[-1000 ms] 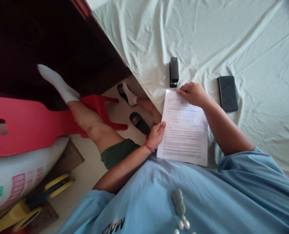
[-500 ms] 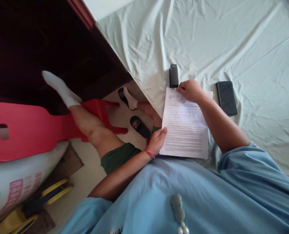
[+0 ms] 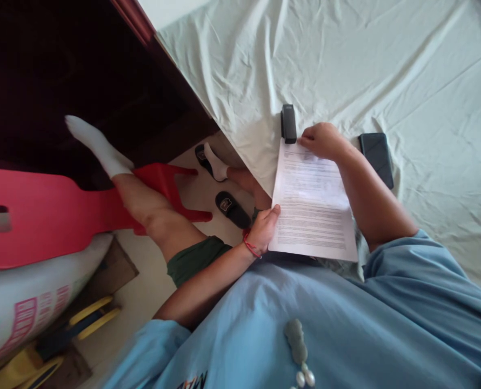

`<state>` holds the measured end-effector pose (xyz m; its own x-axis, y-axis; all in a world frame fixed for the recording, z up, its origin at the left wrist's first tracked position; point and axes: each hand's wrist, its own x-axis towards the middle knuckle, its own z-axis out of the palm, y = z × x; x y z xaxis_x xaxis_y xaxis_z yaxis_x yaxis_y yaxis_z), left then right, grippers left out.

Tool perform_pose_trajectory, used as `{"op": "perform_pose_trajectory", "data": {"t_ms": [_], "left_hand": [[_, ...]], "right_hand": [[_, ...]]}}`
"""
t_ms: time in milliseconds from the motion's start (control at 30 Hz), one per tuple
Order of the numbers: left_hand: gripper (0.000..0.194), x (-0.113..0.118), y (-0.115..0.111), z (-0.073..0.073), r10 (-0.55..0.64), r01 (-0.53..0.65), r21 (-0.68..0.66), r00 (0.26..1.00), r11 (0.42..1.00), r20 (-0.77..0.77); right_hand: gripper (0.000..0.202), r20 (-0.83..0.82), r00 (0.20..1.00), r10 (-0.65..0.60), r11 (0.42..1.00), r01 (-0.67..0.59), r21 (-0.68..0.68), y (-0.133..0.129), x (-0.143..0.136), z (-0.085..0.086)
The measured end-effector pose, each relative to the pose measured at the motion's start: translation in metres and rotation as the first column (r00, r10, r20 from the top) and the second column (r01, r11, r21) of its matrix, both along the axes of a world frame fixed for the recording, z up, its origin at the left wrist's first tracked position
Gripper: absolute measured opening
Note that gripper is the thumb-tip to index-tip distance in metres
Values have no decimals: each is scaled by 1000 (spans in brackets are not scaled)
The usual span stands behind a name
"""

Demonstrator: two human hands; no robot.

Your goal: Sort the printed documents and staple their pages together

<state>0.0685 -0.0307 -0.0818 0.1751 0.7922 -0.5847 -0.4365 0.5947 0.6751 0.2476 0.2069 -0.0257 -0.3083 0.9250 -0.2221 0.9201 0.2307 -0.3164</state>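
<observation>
White sheets of printed paper (image 3: 311, 216) rest at the edge of the pale cloth, close to my body. My left hand (image 3: 265, 229), with a red string on its wrist, grips their lower left edge, thumb on top. My right hand (image 3: 323, 141) is closed at the top edge of the paper, fingers curled and pinching there; the fingertips are partly hidden. Just beyond the top left corner, beside my right fingers, lies a black stapler (image 3: 288, 124). A dark, flat, phone-like rectangle (image 3: 376, 159) lies right of my right forearm.
A wrinkled pale sheet (image 3: 427, 97) covers the broad surface ahead. Left of its edge are a red plastic chair (image 3: 41, 216), a stuffed white sack (image 3: 33, 297) and a yellow and black object (image 3: 78, 324). A black slipper (image 3: 233, 209) lies on the floor near my legs.
The paper's top has shifted slightly up and its lower right corner swung to the right. My right hand has moved a little up and right, away from the stapler.
</observation>
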Motion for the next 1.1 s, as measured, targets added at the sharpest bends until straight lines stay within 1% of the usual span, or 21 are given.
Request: {"op": "perform_pose_trajectory", "data": {"t_ms": [67, 133, 200, 267, 333, 433, 533, 633, 733, 900, 1000, 1100], "left_hand": [[80, 1, 0, -1, 4, -4, -11, 1000, 1000, -11], [81, 1, -1, -3, 5, -6, -14, 999, 1000, -48], [81, 1, -2, -5, 0, 0, -8, 997, 1000, -79], [81, 1, -4, -6, -8, 8, -1, 995, 1000, -99], [81, 1, -5, -7, -13, 13, -1, 993, 1000, -116], [84, 2, -6, -7, -7, 5, -12, 992, 1000, -126], [85, 4, -7, -7, -3, -1, -27, 993, 1000, -121], [83, 5, -8, -7, -9, 6, -20, 991, 1000, -136], [80, 4, -9, -9, -16, 16, -1, 990, 1000, -137], [80, 4, -9, -11, -14, 18, 22, 982, 1000, -186], [82, 4, -10, -12, -20, 27, 38, 984, 999, -179], [84, 1, -13, -13, -44, 58, 60, 976, 997, -214]], "right_hand": [[39, -35, 999, -33, 998, 35, 57, 3, -5, 3], [49, -68, 996, -50, 987, 60, 152, 6, -15, 9], [56, -81, 996, -23, 972, 42, 233, 10, -29, 14], [59, -82, 996, 38, 964, -15, 264, 14, -41, 16], [59, -85, 990, 113, 965, -88, 247, 19, -50, 12], [59, -98, 972, 214, 968, -197, 157, 25, -55, 1], [59, -98, 961, 260, 962, -250, 109, 26, -56, -10], [59, -79, 967, 242, 961, -227, 161, 21, -57, -16], [57, -69, 975, 210, 958, -191, 213, 14, -60, -17], [55, -54, 978, 202, 956, -185, 228, 11, -62, -18], [56, -63, 979, 193, 960, -176, 217, 15, -63, -14], [57, -97, 989, 115, 971, -92, 219, 17, -57, -3]]}}
